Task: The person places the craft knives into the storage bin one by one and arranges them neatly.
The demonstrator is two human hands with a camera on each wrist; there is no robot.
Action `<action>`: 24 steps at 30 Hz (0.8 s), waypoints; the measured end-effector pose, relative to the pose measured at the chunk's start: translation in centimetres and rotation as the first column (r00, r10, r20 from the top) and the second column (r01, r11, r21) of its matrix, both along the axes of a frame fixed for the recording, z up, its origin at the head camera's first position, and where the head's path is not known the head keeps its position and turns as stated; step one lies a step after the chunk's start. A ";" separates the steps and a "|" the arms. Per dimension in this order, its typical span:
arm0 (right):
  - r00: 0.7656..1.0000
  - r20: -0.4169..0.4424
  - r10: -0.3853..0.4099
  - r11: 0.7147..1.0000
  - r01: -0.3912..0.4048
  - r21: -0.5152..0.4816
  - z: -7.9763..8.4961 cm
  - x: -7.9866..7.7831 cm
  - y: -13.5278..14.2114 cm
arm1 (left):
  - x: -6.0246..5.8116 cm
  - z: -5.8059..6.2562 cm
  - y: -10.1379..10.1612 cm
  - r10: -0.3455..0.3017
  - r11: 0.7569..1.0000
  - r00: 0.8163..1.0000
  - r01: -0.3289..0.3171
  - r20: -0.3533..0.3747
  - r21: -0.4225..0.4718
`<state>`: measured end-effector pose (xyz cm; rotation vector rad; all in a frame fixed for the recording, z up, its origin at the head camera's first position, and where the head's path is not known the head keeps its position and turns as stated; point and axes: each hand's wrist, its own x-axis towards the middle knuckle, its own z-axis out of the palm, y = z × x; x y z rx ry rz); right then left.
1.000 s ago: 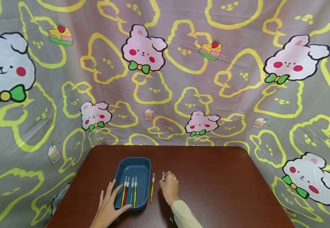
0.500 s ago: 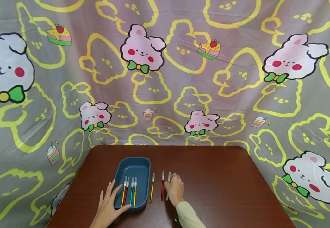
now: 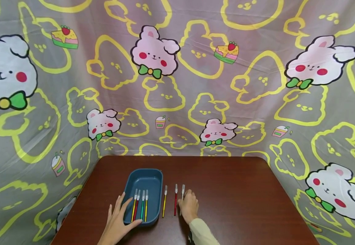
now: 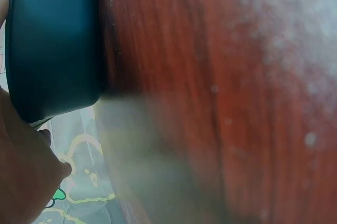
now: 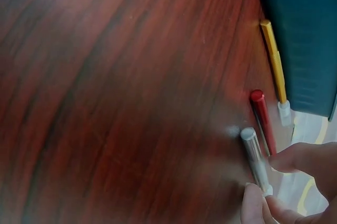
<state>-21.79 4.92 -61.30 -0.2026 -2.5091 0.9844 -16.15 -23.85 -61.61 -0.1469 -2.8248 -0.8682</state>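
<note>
My left hand (image 3: 117,216) rests on the near left corner of a blue tray (image 3: 160,180), with its fingers spread along the left rim and its thumb by the near rim. Inside lie several slim craft knives (image 3: 142,206) with clear caps, in yellow, red and green. To the right of the tray my right hand (image 3: 189,206) pinches a silver craft knife (image 5: 253,142) between thumb and fingers. That knife lies on the table, its clear cap pointing away. Beside it are a red craft knife (image 3: 175,202) and a yellow craft knife (image 3: 164,204), both lying roughly parallel.
The brown wooden table (image 3: 232,190) extends to the right of my right hand and behind the tray. A grey curtain (image 3: 177,102) with rabbit prints and yellow outlines encloses the back and both sides.
My right hand has moved right from the red craft knife to the silver one, then slid slightly nearer along it. The red knife now lies uncovered. My left hand stays at the tray.
</note>
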 end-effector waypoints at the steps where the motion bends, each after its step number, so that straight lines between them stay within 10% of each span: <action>1: 1.000 -0.012 -0.001 1.000 0.001 0.006 -0.1 0.0 -0.1 | 0.0 0.0 0.0 -0.001 1.000 1.000 0.001 0.000 0.001; 24: 1.000 -0.006 0.011 1.000 -0.011 -0.009 -0.3 -0.4 0.1 | 0.0 0.3 0.0 0.004 1.000 1.000 -0.004 0.022 -0.001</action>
